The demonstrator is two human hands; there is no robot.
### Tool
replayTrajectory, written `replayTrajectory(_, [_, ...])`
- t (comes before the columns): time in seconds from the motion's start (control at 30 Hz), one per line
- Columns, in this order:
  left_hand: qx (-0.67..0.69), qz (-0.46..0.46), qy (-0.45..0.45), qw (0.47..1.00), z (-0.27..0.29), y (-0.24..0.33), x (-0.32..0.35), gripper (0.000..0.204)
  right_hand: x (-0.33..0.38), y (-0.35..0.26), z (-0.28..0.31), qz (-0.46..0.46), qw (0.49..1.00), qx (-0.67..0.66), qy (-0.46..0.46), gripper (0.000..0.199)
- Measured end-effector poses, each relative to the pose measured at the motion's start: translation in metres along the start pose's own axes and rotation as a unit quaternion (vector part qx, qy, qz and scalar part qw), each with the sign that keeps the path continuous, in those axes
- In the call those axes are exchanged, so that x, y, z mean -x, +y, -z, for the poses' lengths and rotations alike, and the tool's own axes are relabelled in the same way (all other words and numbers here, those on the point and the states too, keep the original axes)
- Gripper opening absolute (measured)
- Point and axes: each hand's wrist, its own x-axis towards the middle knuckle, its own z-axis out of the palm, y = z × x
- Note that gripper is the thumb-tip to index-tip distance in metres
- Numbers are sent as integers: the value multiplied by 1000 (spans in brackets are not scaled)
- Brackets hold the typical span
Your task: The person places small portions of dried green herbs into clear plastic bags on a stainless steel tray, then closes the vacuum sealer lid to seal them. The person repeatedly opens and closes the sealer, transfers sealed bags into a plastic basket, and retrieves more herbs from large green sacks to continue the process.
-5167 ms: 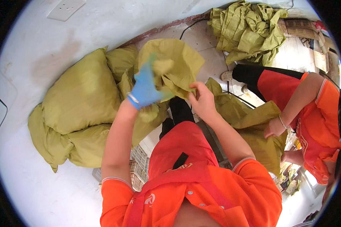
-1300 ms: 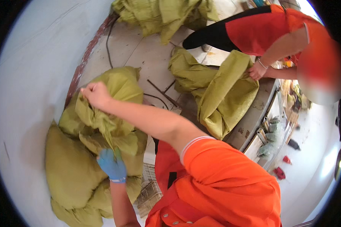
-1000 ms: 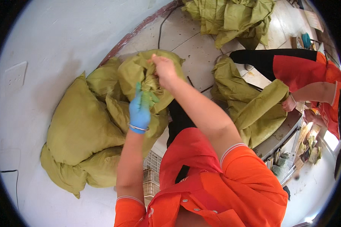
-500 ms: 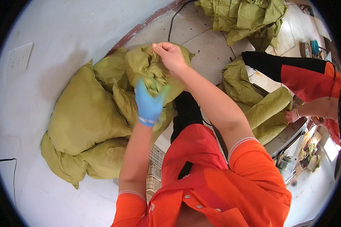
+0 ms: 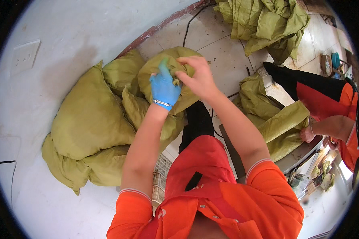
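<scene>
A full olive-green woven sack [image 5: 186, 104] stands before me, its mouth gathered into a small twisted tuft [image 5: 176, 81]. My left hand [image 5: 164, 87], in a blue glove with green at the fingertips, is closed around that gathered neck. My bare right hand [image 5: 201, 77] is just right of the tuft, thumb and forefinger apart and curved toward it; its other fingers are partly hidden. Any string between the hands is too small to make out.
More filled sacks [image 5: 89, 119] lean on the white wall at left. Folded sacks [image 5: 263, 24] lie on the tiled floor at the far right. At right, a co-worker's hand [image 5: 307, 134] touches a sack [image 5: 285, 119]. A pale plastic crate [image 5: 160, 175] stands by my leg; a black cable [image 5: 187, 28] crosses the tiles.
The sack's loose mouth has been drawn together into a tuft. My left hand has moved up onto the neck; my right hand has released the raised cloth and come down beside it.
</scene>
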Motion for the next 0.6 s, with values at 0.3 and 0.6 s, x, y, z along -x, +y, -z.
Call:
replayTrajectory(0.3, [1, -15, -129, 992, 26, 2, -5, 48, -27, 27, 5, -222, 932, -142, -249, 4])
replayTrajectory(0.6, [553, 260, -204, 765, 40, -25, 17, 36, 30, -18, 19, 194, 968, 91, -134, 12])
